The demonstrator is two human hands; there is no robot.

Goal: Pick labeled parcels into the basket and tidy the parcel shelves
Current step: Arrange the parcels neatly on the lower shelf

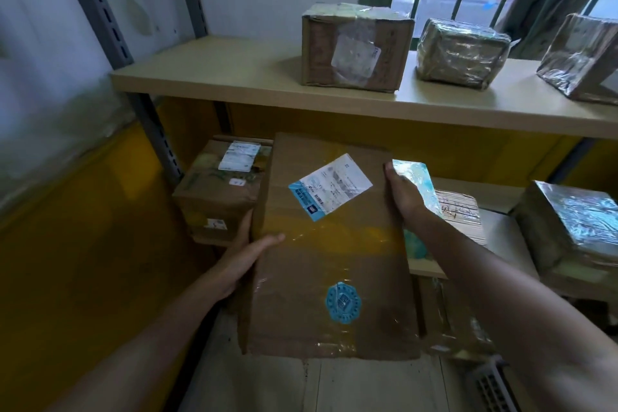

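Here, a metal-framed rack fills the frame, its pale upper shelf point(217, 70) running from centre left to the right edge and a lower shelf point(485, 189) showing at mid right. The largest item is the flat cardboard parcel point(331, 254) at the centre and lower centre of the frame, held clear of the shelves, its broad face turned up to the camera and its far end towards the lower shelf. It is plain brown and creased, with a faded yellow band across its middle and shiny clear tape over the lower half and along the near edge. On the upper shelf stand a taped brown box point(354, 47) at upper centre, a film-wrapped parcel point(461, 53) just to its right, and a second wrapped parcel point(582, 57) at the right edge. On the lower shelf, a labelled box point(220, 191) sits at centre left, partly behind the held parcel, and a foil-shiny wrapped box point(568, 224) sits at the right. The left grip point(247, 257) grasps the parcel's left edge, thumb lying on top and fingers tucked beneath. The right grip point(403, 192) grasps the right edge near the far corner, thumb on top, the other fingers hidden behind the side. A white and blue shipping label point(329, 186) is stuck askew on the upper half of the parcel, its print too blurred to read. A round blue sticker point(343, 303) sits on the lower half.
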